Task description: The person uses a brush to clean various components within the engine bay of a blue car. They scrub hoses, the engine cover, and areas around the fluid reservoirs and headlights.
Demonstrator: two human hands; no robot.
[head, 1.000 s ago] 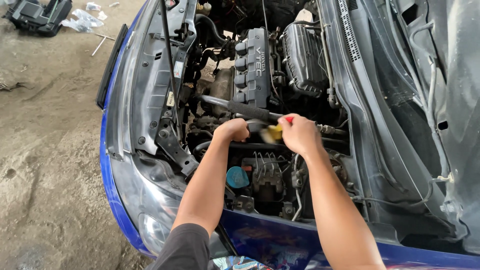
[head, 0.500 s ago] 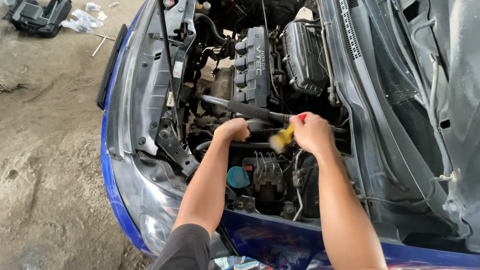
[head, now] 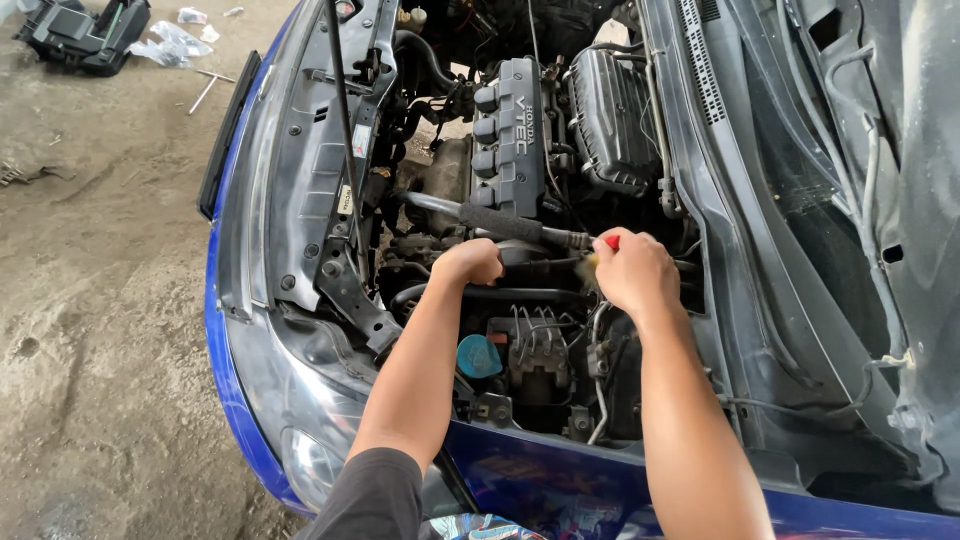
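I lean over the open engine bay of a blue car [head: 225, 330]. My left hand [head: 470, 262] is a closed fist down among the black hoses [head: 500, 293] near the middle of the bay; what it grips is hidden. My right hand [head: 635, 272] holds a small tool with a red and yellow handle [head: 606, 245], its tip hidden among the hoses beside the left hand. The grey engine cover [head: 508, 135] lies just beyond both hands. A blue reservoir cap [head: 479, 357] sits below my left forearm.
The raised hood [head: 860, 200] fills the right side. A thin prop rod [head: 340, 110] stands at the left of the bay. On the dirt ground at top left lie a black plastic part [head: 85, 35], crumpled plastic bags [head: 175, 42] and a metal tool [head: 205, 90].
My right hand has shifted to the right and turned, so the tool's yellow part is now mostly covered. My left hand has stayed in place on the hoses.
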